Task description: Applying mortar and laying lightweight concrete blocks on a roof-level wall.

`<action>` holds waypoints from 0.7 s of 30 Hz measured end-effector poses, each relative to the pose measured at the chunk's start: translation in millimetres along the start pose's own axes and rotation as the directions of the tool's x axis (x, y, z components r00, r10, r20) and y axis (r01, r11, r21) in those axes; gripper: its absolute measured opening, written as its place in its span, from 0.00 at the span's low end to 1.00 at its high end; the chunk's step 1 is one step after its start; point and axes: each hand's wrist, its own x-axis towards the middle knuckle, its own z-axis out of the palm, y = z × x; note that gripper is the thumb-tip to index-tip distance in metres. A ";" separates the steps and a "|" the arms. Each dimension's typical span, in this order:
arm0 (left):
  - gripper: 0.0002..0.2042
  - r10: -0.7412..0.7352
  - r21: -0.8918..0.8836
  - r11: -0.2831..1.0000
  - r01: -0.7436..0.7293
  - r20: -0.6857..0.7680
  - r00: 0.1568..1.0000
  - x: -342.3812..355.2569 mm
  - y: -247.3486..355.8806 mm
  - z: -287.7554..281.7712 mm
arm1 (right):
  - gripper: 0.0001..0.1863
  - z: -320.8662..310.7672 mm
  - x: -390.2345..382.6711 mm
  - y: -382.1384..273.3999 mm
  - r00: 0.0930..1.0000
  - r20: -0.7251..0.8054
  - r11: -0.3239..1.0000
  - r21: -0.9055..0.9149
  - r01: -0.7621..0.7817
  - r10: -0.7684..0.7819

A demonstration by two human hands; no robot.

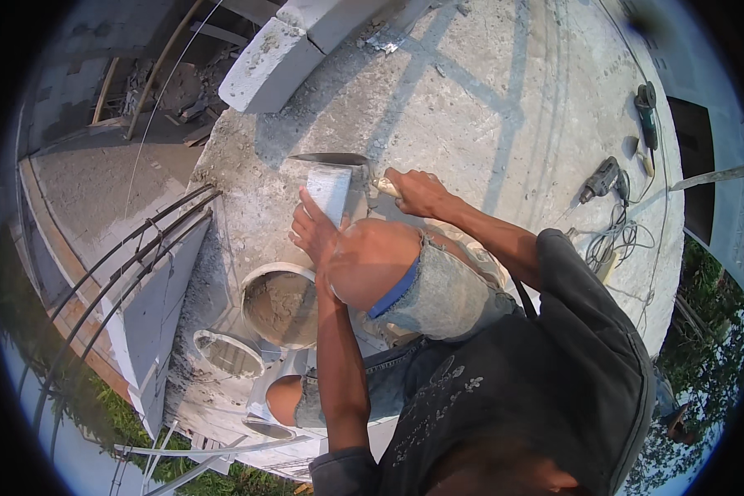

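Note:
A small pale block [329, 188] stands in front of my bent knee. My left hand [312, 227] is closed on its near left side, the fingers along its face. In my right hand [417, 192] is a trowel [331, 158], gripped by its light handle. The trowel's dark, tapered blade lies across the block's far end, seen nearly edge-on; whether it touches the block I cannot tell. Close below my left hand stands a round bucket [256, 279] with grey-brown mortar [283, 307] in it.
A second round container [230, 354] stands left of the bucket. Large white blocks [273, 66] lie at the far left. Rebar rods [145, 248] jut out by the slab's left edge. A drill [603, 178], a cable [613, 244] and an angle grinder [647, 116] lie to the right.

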 end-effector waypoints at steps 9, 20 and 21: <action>0.51 0.095 0.004 0.995 -0.095 -0.108 0.990 -9.8 -13.9 -5.9 | 0.18 7.9 2.5 -7.9 1.000 0.015 0.999 0.023 -0.026 0.026; 0.52 0.026 0.022 0.999 -0.024 -0.126 0.992 -2.0 -20.3 8.6 | 0.20 -16.4 0.4 -35.8 0.990 -0.141 0.986 0.163 0.046 -0.023; 0.52 0.030 0.020 0.999 -0.029 -0.097 0.995 -16.1 -23.5 8.2 | 0.21 -21.3 -13.8 -45.1 0.942 -0.334 0.949 0.300 0.093 0.014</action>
